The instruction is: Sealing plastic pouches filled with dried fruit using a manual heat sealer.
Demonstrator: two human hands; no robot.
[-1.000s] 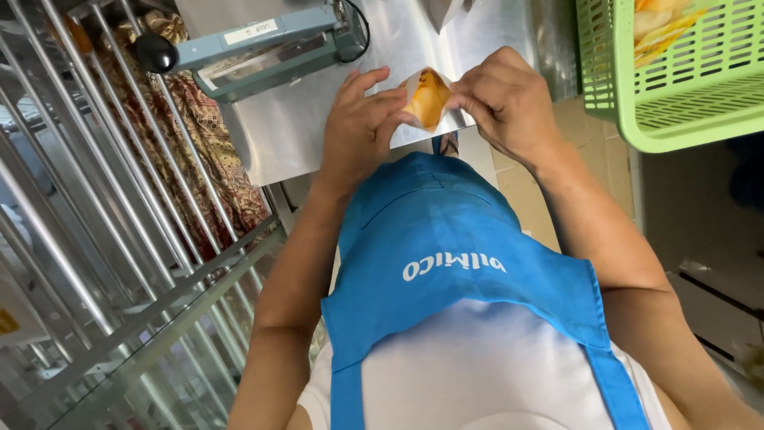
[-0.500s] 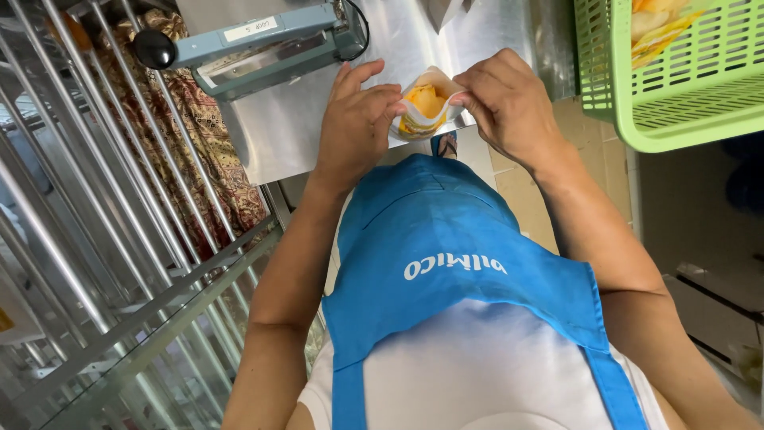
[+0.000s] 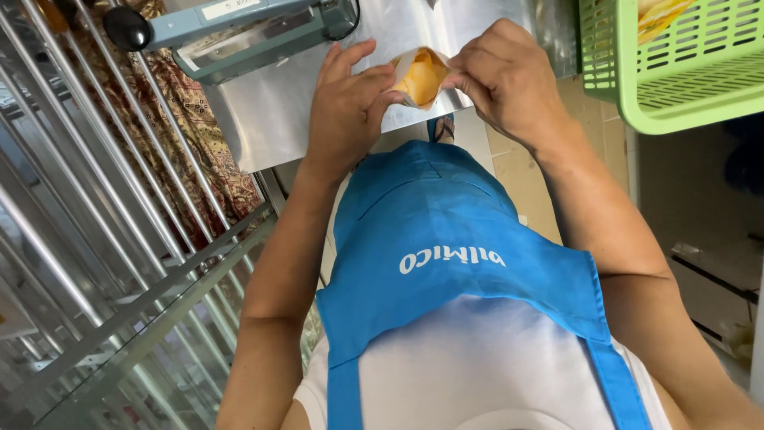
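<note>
Pouch (image 3: 420,77) of yellow food | left hand (image 3: 346,107) grip pinching it | right hand (image 3: 509,80) grip pinching it

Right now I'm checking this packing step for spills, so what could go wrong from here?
The small clear bag of yellow-orange food is held open above the steel table's edge by the left hand and right hand; pieces might tip out toward the blue apron. Only the fingers pinch its rim, so it may slip.
</note>
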